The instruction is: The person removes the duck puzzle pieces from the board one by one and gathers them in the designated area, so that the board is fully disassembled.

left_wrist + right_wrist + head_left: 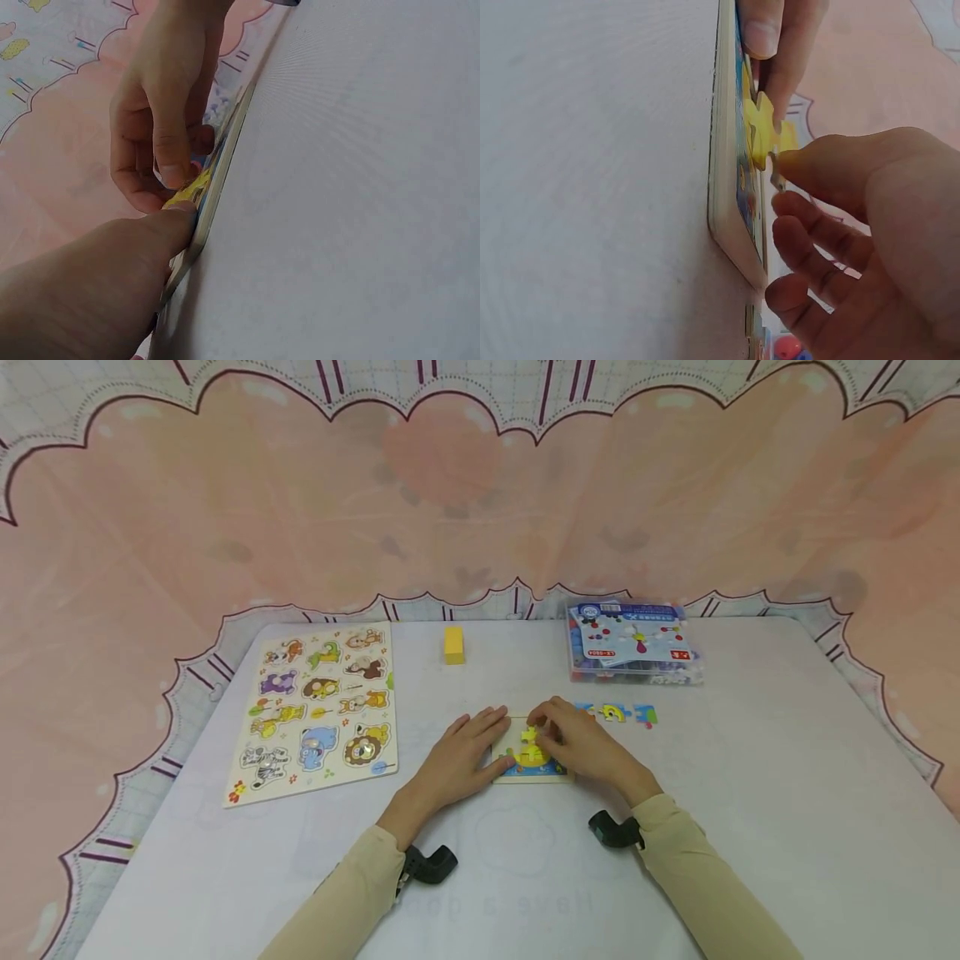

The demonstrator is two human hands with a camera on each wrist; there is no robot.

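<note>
A small jigsaw board (pixel 534 780) with a pale wooden rim lies on the table between the two hands, showing a blue and yellow picture. My left hand (pixel 459 762) rests at its left side, fingers extended and thumb pressing the board near the lower left. My right hand (pixel 583 745) pinches a yellow jigsaw piece (pixel 763 124) between thumb and index finger, tilted up from the board. The other right fingers are loosely bent, seen in the right wrist view. Part of the board is hidden under the hands.
Loose jigsaw pieces (pixel 614 713) lie right of the board. Behind them stands a clear plastic box (pixel 637 672) with a printed label. A large animal puzzle board (pixel 307 781) lies at the left, and a yellow block (pixel 453 646) stands at the back.
</note>
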